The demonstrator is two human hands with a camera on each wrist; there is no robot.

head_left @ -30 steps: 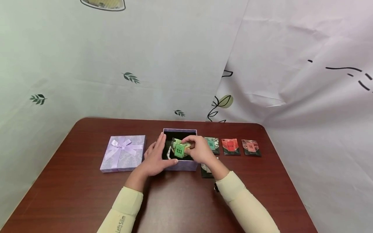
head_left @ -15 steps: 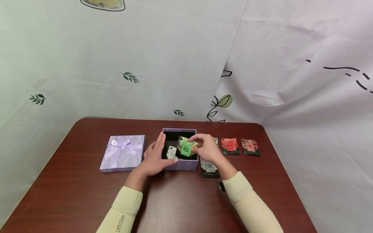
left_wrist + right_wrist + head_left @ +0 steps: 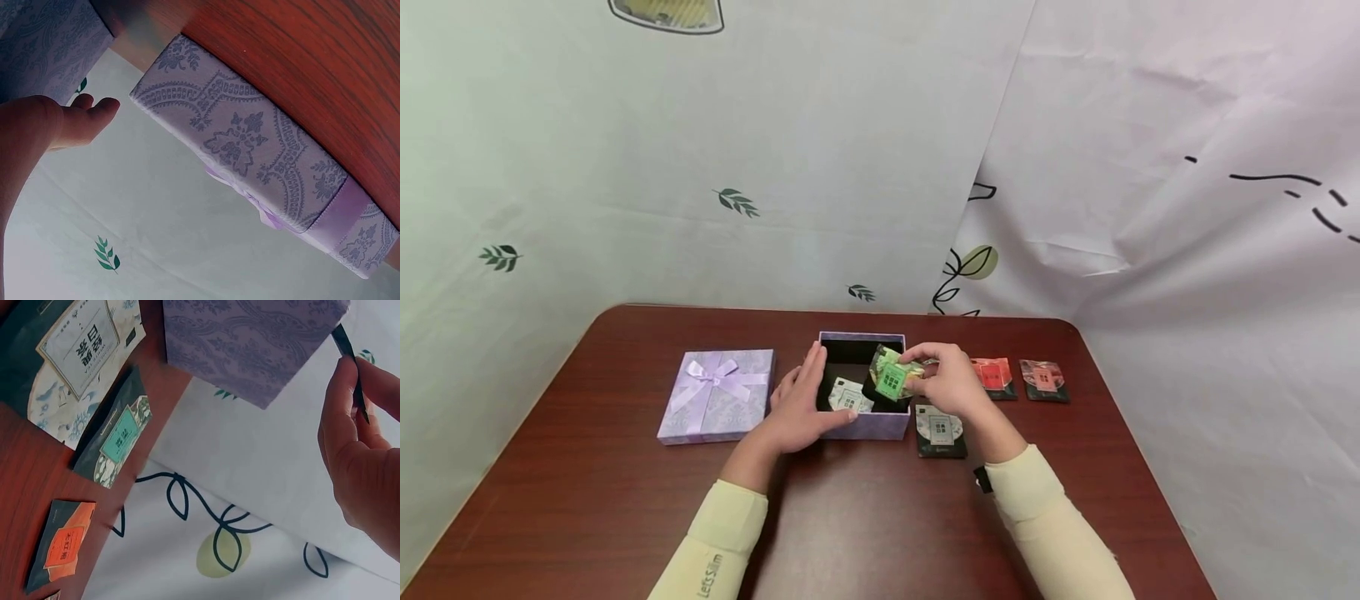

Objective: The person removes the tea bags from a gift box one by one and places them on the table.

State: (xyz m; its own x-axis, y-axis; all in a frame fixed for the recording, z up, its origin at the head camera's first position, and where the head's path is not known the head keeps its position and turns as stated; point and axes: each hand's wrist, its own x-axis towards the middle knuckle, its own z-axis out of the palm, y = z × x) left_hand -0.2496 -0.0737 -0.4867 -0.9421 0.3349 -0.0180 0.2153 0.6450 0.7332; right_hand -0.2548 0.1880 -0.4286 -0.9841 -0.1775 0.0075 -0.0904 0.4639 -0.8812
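Note:
A lidless purple patterned box [image 3: 871,427] with a black inside stands mid-table. My left hand [image 3: 797,410] rests along its left wall with fingers straight, thumb over the front rim; in the left wrist view this hand [image 3: 75,122] shows only partly. My right hand [image 3: 950,379] pinches a green tea sachet [image 3: 891,380] by its right edge, above the box's right part. In the right wrist view the sachet [image 3: 354,375] appears edge-on between thumb and fingers. A white tea sachet [image 3: 850,397] lies inside the box at the left.
The purple box lid [image 3: 718,396] with a ribbon bow lies left of the box. To the right are a white-and-dark sachet [image 3: 940,431], a red sachet [image 3: 995,377] and an orange one [image 3: 1044,380]. A teal-labelled sachet [image 3: 119,437] shows in the right wrist view.
My right hand has moved rightward with the green sachet, from the box's middle toward its right wall. The white sachet inside the box now shows more fully. My left hand stays in place.

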